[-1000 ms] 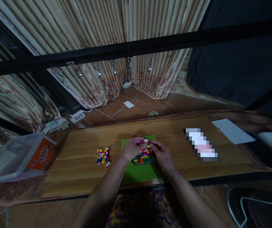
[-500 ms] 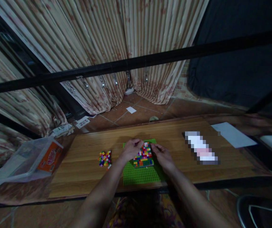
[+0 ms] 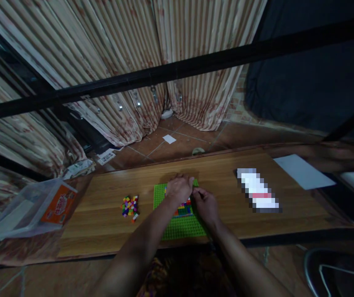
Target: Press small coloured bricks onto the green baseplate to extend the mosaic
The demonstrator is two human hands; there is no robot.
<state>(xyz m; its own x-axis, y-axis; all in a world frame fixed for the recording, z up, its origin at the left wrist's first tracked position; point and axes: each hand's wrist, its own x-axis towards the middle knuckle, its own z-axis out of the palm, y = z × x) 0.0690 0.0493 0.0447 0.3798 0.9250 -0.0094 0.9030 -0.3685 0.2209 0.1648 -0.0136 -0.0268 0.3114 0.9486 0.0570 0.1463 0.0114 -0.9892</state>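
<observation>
While left hand (image 3: 179, 188) partly covers bricks (image 3: 184, 210), right fingers (image 3: 200, 192) just beside.

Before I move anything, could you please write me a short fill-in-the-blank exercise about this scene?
The flat studded plastic baseplate beneath the multicoloured brick build is ____. The hand covering most of that build is the person's ____ one. The translucent plastic box on the far left bears a large ____ label.
Missing words: green; left; orange.

Home-like room, patterned curtains (image 3: 195, 95), tiled floor (image 3: 152, 144)
</observation>
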